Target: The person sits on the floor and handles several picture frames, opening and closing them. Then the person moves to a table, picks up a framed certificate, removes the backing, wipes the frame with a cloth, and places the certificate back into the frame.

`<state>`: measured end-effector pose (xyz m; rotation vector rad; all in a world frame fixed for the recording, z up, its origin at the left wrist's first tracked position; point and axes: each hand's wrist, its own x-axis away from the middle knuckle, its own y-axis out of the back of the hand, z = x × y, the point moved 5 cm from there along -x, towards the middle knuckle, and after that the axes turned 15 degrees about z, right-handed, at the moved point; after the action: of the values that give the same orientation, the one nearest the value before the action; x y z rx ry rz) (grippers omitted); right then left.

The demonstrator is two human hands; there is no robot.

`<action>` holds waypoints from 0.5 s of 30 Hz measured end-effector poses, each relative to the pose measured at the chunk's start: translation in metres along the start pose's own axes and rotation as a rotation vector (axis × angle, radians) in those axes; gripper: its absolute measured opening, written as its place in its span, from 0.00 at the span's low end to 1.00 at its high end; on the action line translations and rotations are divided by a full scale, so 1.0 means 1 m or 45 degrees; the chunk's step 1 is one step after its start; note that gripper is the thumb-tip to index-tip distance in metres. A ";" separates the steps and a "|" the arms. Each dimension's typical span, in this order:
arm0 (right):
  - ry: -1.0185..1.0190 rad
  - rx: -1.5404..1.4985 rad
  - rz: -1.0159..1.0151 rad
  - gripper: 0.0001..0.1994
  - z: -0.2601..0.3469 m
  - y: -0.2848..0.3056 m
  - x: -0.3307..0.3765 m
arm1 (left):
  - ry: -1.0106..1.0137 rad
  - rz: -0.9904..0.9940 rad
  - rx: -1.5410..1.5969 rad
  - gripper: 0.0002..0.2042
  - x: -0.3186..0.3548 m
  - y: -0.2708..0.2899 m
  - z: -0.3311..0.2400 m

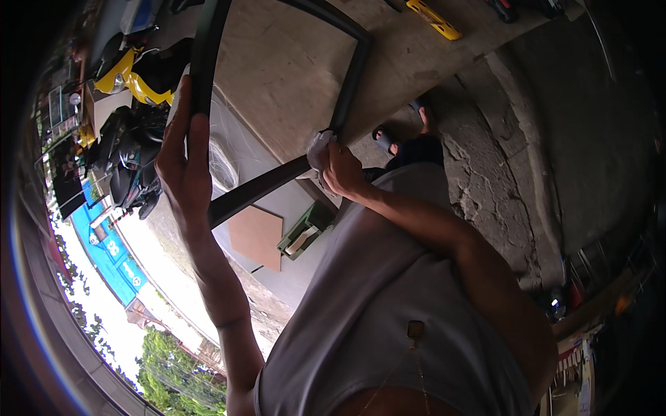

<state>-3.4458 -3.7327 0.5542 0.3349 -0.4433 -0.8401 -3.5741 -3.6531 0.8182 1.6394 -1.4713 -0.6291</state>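
Note:
A dark rectangular frame is held up in front of me, tilted, with its far part running out of the picture at the top. My left hand grips its left bar, the thumb lying along the near face and the fingers behind. At the frame's right near corner, my right hand is closed on a crumpled greyish-white cloth. That cloth is pressed around the corner, and part of it is hidden by my fingers.
A worn brown tabletop lies beyond the frame, with a yellow tool and a red-and-black tool on it. Below the frame are a brown board and a green box. Motorbikes stand left; cracked concrete floor lies right.

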 end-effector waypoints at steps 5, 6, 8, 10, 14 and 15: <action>-0.005 -0.198 0.233 0.10 0.014 -0.003 -0.014 | -0.018 0.006 0.031 0.20 0.000 -0.001 -0.003; -0.008 -0.262 0.291 0.11 0.020 -0.003 -0.017 | 0.000 0.003 0.037 0.20 0.001 -0.002 -0.002; 0.018 -0.368 0.413 0.11 0.046 0.009 -0.020 | -0.007 0.008 0.042 0.20 0.002 -0.001 -0.003; 0.122 -0.419 0.400 0.12 0.076 0.029 -0.017 | -0.001 0.012 0.075 0.20 0.002 -0.001 -0.004; 0.267 -0.458 0.445 0.12 0.121 0.053 -0.018 | 0.048 0.000 0.107 0.21 0.002 -0.002 -0.005; 0.375 -0.455 0.369 0.11 0.135 0.064 -0.018 | 0.066 0.000 0.092 0.21 0.002 -0.002 -0.005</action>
<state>-3.4833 -3.6939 0.6941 0.0567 -0.0588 -0.5604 -3.5685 -3.6535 0.8192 1.6987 -1.4717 -0.5345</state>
